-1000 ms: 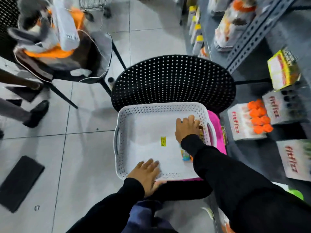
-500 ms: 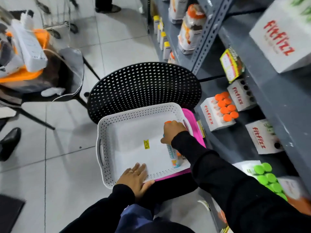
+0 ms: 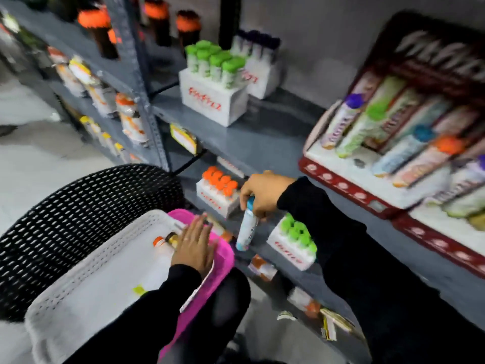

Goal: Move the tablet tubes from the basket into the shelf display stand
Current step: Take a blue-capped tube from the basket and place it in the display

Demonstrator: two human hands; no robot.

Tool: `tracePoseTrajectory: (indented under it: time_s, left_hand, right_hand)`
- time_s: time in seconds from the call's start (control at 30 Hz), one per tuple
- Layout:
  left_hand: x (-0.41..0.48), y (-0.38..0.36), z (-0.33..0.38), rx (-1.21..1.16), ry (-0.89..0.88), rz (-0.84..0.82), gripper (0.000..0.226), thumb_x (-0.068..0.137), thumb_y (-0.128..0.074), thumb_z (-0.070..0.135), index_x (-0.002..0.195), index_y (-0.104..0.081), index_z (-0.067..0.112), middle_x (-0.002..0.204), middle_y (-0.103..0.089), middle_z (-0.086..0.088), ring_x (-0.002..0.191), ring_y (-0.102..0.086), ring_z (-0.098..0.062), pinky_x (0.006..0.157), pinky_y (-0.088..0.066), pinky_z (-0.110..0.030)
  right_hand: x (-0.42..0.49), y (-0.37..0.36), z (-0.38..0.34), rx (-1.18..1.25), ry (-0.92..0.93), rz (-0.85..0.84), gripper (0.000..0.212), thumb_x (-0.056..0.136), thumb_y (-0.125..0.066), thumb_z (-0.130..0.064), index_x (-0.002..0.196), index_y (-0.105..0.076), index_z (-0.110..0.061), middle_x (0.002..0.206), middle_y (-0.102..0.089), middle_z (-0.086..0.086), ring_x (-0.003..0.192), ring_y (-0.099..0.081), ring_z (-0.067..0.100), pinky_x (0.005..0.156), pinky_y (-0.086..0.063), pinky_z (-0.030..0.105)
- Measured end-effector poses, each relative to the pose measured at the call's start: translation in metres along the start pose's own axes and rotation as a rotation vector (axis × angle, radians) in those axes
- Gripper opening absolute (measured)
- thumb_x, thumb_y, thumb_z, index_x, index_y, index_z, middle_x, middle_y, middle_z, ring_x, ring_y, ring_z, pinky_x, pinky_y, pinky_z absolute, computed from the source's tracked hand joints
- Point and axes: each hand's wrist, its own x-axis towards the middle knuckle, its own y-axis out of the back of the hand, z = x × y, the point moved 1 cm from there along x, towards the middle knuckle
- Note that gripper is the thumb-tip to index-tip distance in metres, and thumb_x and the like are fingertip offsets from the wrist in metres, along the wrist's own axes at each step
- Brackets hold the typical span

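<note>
Gripping blue-cap tube (image 3: 246,227) w/ right-hand fingers (image 3: 258,206), clear of basket rim (image 3: 154,219); left fingers (image 3: 199,227) spread.

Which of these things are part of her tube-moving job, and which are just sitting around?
Part of the job:
right hand holding a blue-capped tube
left hand over the white basket
orange-capped tube in the basket
red display stand

Just around:
black chair
green-capped tubes
pink basket

My right hand (image 3: 265,191) grips a blue-capped tablet tube (image 3: 246,227) beside the shelf; my left hand (image 3: 194,245) rests flat on the white basket (image 3: 86,269).
</note>
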Motion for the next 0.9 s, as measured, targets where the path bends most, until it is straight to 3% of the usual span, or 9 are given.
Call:
tracePoseTrajectory:
  time_s: [0.07,0.13,0.33,0.4,0.53,0.63,0.73,0.77,0.9]
  left_hand:
    - [0.032,0.008,0.03,-0.032,-0.085,0.133,0.05,0.088,-0.031,0.032,0.119,-0.048,-0.003,0.131,-0.048,-0.028,0.123,-0.036,-0.033,0.106,-0.015,-0.039]
    - [0.059,0.015,0.062,-0.063,-0.184,0.19,0.051,0.084,-0.035,0.029,0.123,-0.043,-0.002,0.133,-0.045,-0.029,0.125,-0.033,-0.034,0.105,-0.017,-0.04]
    - [0.106,0.014,0.155,-0.008,-0.392,0.121,0.056,0.083,-0.033,0.037,0.113,-0.056,-0.003,0.126,-0.054,-0.025,0.116,-0.05,-0.041,0.103,-0.028,-0.048]
    - [0.106,0.009,0.176,0.009,-0.397,0.058,0.067,0.082,-0.023,0.045,0.116,-0.055,-0.003,0.128,-0.053,-0.022,0.121,-0.046,-0.037,0.104,-0.029,-0.052]
    - [0.104,0.0,0.196,0.092,-0.371,-0.03,0.09,0.073,0.002,0.055,0.134,-0.037,0.002,0.146,-0.033,-0.013,0.136,-0.021,-0.028,0.112,-0.009,-0.042]
    - [0.105,-0.003,0.203,0.167,-0.391,-0.054,0.088,0.075,0.004,0.056,0.139,-0.028,0.006,0.151,-0.024,-0.01,0.138,-0.014,-0.025,0.113,-0.005,-0.04]
    - [0.103,-0.009,0.204,0.247,-0.399,-0.072,0.092,0.071,0.01,0.06,0.142,-0.018,0.008,0.153,-0.014,-0.008,0.14,-0.006,-0.025,0.113,-0.001,-0.041]
    - [0.102,-0.01,0.203,0.255,-0.401,-0.071,0.091,0.073,0.008,0.062,0.143,-0.016,0.008,0.154,-0.012,-0.008,0.14,-0.005,-0.025,0.113,0.0,-0.041]
    - [0.101,-0.01,0.2,0.253,-0.416,-0.061,0.073,0.089,-0.012,0.058,0.143,-0.014,0.008,0.154,-0.011,-0.008,0.14,-0.003,-0.024,0.113,0.001,-0.04]
  right_hand:
    - [-0.031,0.008,0.017,0.031,-0.058,0.077,0.026,0.079,-0.064,-0.006,0.101,-0.073,-0.014,0.092,-0.069,0.001,0.082,-0.061,0.019,0.058,-0.035,0.017]
    - [-0.06,0.014,0.035,0.054,-0.123,0.165,0.015,0.081,-0.068,-0.019,0.093,-0.075,-0.013,0.085,-0.068,0.002,0.081,-0.061,0.02,0.054,-0.034,0.019]
    - [-0.131,0.018,0.074,0.031,-0.339,0.489,0.035,0.08,-0.067,-0.03,0.108,-0.064,-0.009,0.11,-0.067,0.013,0.104,-0.06,0.031,0.071,-0.042,0.029]
    - [-0.146,0.016,0.082,0.041,-0.395,0.486,0.037,0.079,-0.068,-0.029,0.107,-0.064,-0.005,0.107,-0.067,0.014,0.102,-0.06,0.031,0.069,-0.042,0.028]
    - [-0.171,0.016,0.093,0.075,-0.438,0.458,0.027,0.077,-0.072,-0.021,0.097,-0.072,-0.003,0.085,-0.066,0.012,0.08,-0.059,0.025,0.053,-0.04,0.023]
    - [-0.184,0.016,0.101,0.121,-0.45,0.479,0.025,0.082,-0.067,-0.01,0.106,-0.07,-0.007,0.101,-0.07,0.011,0.076,-0.06,0.023,0.067,-0.055,0.029]
    - [-0.192,0.012,0.109,0.154,-0.444,0.47,0.027,0.083,-0.061,0.0,0.108,-0.069,-0.009,0.119,-0.067,0.009,0.094,-0.062,0.024,0.075,-0.048,0.027]
    - [-0.193,0.01,0.112,0.158,-0.441,0.471,0.024,0.083,-0.062,-0.001,0.104,-0.07,-0.01,0.118,-0.067,0.007,0.096,-0.059,0.022,0.074,-0.043,0.026]
    - [-0.198,0.004,0.123,0.153,-0.47,0.552,0.008,0.081,-0.069,-0.012,0.087,-0.074,-0.011,0.081,-0.064,-0.004,0.081,-0.056,0.015,0.062,-0.04,0.024]
